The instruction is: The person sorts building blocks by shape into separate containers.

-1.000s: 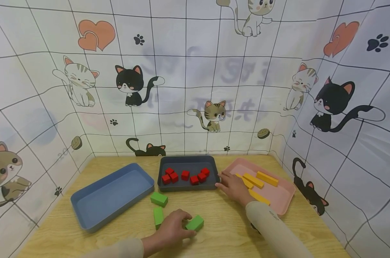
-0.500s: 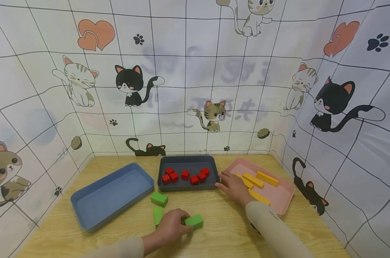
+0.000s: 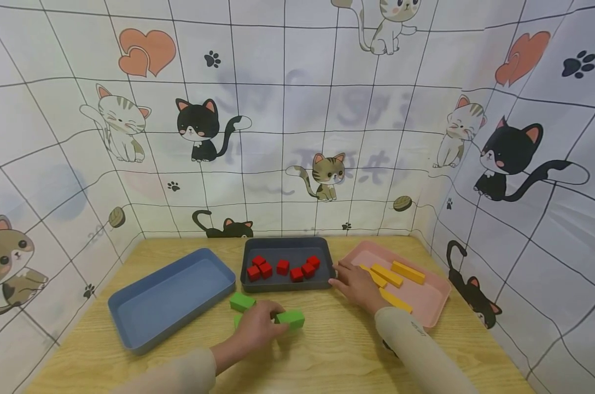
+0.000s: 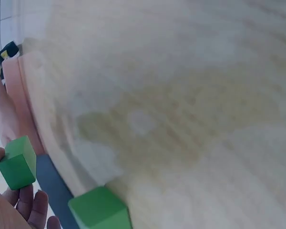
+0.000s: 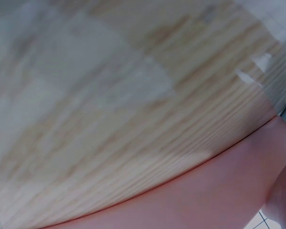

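Note:
My left hand [image 3: 257, 327] pinches a green block [image 3: 290, 319] between thumb and fingers, raised above the table. In the left wrist view the same green block [image 4: 18, 164] shows at the left edge, gripped by the fingertips. Beside this hand lie a second green block [image 3: 241, 301] and a third green block [image 3: 236, 322], the latter mostly hidden behind the hand. My right hand [image 3: 359, 287] rests at the near-left rim of the pink tray [image 3: 432, 306], its fingertips by the right end of the dark grey tray [image 3: 287, 286]. Its fingers look relaxed.
Inside the dark tray sit several red cubes [image 3: 283, 267]. Several yellow bars [image 3: 408, 272] lie in the pink tray, partly covered by the right hand. A blue tray [image 3: 174, 298] stands on the left of the wooden table [image 3: 327, 361]. A cat-print cloth [image 3: 287, 109] surrounds the table.
The left hand has closed its fingers on the green block, lifted it off the table and moved it slightly away from the body. The right hand stays put.

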Tool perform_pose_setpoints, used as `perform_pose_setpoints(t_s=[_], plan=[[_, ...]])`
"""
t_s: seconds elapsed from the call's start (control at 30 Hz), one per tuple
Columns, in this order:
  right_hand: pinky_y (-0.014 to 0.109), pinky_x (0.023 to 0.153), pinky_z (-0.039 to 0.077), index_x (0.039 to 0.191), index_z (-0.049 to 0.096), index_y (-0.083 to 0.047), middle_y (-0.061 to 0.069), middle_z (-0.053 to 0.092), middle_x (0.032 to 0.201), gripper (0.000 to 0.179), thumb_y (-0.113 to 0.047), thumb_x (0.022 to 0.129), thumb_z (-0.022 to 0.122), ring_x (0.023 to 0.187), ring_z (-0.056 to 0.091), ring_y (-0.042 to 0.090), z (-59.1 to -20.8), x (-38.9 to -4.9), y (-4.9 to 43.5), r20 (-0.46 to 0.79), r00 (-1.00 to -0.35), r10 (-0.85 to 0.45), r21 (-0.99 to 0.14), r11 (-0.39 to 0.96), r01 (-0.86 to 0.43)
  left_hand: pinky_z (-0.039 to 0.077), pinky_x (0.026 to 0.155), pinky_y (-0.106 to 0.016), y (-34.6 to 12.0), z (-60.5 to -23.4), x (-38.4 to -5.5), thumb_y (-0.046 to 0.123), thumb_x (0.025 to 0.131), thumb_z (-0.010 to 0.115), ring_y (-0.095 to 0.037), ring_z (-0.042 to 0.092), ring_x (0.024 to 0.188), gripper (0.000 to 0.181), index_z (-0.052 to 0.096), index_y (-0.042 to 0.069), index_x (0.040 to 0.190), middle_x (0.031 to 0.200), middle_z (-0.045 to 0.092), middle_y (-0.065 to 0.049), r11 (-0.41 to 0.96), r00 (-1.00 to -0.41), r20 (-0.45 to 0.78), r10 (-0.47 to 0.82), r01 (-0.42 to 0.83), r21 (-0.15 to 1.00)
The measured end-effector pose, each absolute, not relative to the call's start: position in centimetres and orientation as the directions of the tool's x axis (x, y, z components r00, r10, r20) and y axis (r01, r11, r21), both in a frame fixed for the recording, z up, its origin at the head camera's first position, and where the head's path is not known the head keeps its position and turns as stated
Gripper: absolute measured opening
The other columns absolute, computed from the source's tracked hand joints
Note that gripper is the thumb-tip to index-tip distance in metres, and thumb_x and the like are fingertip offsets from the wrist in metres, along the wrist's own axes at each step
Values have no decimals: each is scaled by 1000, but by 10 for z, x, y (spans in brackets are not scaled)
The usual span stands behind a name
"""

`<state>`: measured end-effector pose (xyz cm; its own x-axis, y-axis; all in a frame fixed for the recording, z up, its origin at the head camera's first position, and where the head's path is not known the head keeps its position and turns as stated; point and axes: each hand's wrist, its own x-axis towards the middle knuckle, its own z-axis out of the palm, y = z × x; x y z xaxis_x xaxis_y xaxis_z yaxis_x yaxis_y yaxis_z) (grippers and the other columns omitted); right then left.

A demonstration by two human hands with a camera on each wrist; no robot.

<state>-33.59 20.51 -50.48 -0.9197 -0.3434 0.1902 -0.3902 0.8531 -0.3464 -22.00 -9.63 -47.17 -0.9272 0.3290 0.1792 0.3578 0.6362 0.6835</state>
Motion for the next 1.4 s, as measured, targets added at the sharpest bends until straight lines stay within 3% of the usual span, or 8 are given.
perform_pose_setpoints(t_s=[0.37,0.63,0.9,1.13,1.4], plan=[[58,111,31,146,51,-10,16,43,151,61,-50,99,54,133,45,40,-504,-335,206,196,-913,-358,-345,847,-406,45,64,-28,-110,-451,-235,18,81,78,-14,48,75,23,75,4,99,88,59,-1,648,-942,241,234,336,684],[59,111,30,146,51,-11,16,43,152,61,-49,99,55,134,44,41,-505,-336,206,197,-914,-354,-359,842,-403,46,63,-30,-127,-435,-251,18,80,77,-13,52,73,21,76,8,99,87,59,1,675,-957,267,113,271,686],[59,111,29,145,52,-10,16,43,152,61,-50,99,55,134,44,41,-505,-336,206,201,-916,-348,-365,841,-400,50,68,-35,-154,-427,-273,20,85,74,-20,58,82,33,72,2,112,102,64,-9,688,-972,233,25,186,701],[60,110,29,146,50,-12,15,41,153,63,-54,100,50,135,42,41,-508,-337,207,192,-918,-348,-343,852,-395,48,71,-37,-181,-424,-290,21,87,72,-23,57,88,30,74,1,109,103,66,-11,710,-959,281,-42,169,683],[59,112,26,147,49,-13,15,40,154,64,-54,99,52,137,40,41,-507,-334,206,181,-923,-340,-372,845,-384,45,86,-54,-213,-422,-301,29,90,67,-37,59,105,47,66,-5,123,120,60,-23,744,-955,243,-169,38,668]])
